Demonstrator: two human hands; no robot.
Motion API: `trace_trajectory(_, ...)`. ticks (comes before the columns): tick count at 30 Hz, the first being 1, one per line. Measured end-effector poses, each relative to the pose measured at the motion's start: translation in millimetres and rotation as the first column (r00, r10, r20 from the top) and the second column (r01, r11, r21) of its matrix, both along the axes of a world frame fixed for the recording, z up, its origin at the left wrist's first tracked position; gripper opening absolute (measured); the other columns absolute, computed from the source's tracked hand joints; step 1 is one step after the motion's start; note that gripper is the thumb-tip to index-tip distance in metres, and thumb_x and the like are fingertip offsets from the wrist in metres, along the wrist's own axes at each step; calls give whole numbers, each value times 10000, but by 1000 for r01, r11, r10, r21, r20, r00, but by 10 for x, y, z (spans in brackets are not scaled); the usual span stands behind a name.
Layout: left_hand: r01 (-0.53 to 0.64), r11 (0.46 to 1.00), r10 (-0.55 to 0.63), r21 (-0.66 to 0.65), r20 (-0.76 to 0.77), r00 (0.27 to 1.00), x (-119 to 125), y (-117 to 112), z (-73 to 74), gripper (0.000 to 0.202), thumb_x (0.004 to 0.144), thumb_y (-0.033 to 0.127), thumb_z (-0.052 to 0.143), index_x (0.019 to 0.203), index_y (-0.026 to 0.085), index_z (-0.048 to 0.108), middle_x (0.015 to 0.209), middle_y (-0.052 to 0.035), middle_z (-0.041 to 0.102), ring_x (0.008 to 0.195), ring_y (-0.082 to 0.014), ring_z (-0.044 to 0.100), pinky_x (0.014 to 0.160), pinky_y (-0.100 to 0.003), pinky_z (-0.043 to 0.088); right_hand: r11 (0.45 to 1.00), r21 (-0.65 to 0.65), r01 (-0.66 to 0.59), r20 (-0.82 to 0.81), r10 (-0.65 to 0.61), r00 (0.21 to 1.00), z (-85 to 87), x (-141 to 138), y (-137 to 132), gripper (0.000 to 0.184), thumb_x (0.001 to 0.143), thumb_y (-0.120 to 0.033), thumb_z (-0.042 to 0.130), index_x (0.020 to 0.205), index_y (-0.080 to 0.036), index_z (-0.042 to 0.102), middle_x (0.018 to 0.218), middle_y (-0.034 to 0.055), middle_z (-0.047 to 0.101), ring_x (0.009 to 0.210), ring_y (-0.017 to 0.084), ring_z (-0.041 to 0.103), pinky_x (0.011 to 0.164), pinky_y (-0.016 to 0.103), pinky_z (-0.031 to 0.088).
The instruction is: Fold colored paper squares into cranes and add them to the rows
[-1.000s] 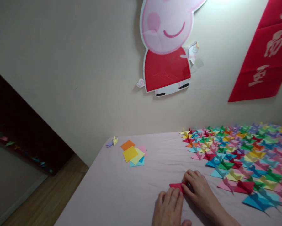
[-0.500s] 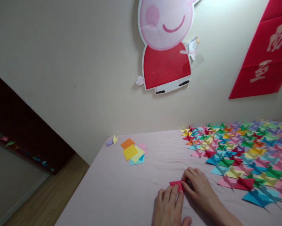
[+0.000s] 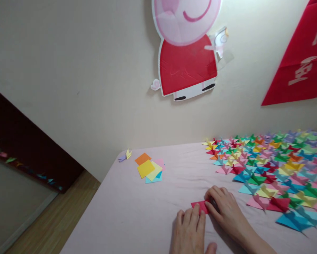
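A small red folded paper (image 3: 199, 206) lies on the pale pink cloth (image 3: 137, 218) near the front edge. My left hand (image 3: 191, 229) lies flat with its fingertips on the paper's near edge. My right hand (image 3: 224, 208) rests on the paper's right side, fingers curled and pressing it down. Most of the paper is hidden under my fingers.
Several flat coloured paper squares (image 3: 150, 169) lie at the far left of the cloth, with a tiny yellow and purple folded piece (image 3: 126, 155) beyond them. Rows of many folded paper cranes (image 3: 269, 169) cover the right side. A cartoon pig cutout (image 3: 187, 53) and a red banner (image 3: 301, 60) hang on the wall.
Both hands stay on the red paper with only slight finger shifts. The view has tilted a little downward, so the wall decorations sit higher in the frame.
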State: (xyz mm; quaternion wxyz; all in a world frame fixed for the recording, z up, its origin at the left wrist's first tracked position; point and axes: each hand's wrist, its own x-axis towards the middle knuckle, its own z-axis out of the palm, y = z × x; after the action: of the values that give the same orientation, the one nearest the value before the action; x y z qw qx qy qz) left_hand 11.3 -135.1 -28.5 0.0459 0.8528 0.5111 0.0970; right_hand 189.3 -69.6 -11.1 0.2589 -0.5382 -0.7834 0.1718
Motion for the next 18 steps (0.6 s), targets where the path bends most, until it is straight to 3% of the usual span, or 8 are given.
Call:
trace_trajectory(9, -5, 996, 1, -92, -42, 999, 60, 14, 30, 674, 912, 610, 500, 1401, 148, 543, 1488, -142, 476, 1199, -349, 559, 1018, -514, 450, 1000, -22, -2, 3, 2, 1000, -12, 16, 17, 109, 893, -225, 501, 835, -243, 591, 868, 45, 657, 836, 252, 538, 738, 382, 375)
trace_trajectory(14, -7, 999, 6, -47, -16, 1000, 76, 2, 5, 644, 915, 541, 502, 1408, 128, 534, 1466, -138, 506, 1191, -333, 567, 1022, -480, 458, 999, -39, 26, 5, -26, 1000, 45, -6, -24, 23, 835, -253, 574, 843, -239, 590, 888, 42, 657, 873, 257, 539, 773, 390, 380)
trace_trajectory(18, -6, 1000, 5, -20, -16, 1000, 74, 5, 7, 618, 899, 477, 508, 1406, 123, 536, 1429, -135, 548, 1168, -326, 580, 1011, -480, 465, 997, -63, 48, 18, -47, 999, 90, -35, -52, 82, 773, -250, 621, 850, -235, 595, 910, 44, 650, 899, 266, 533, 788, 393, 380)
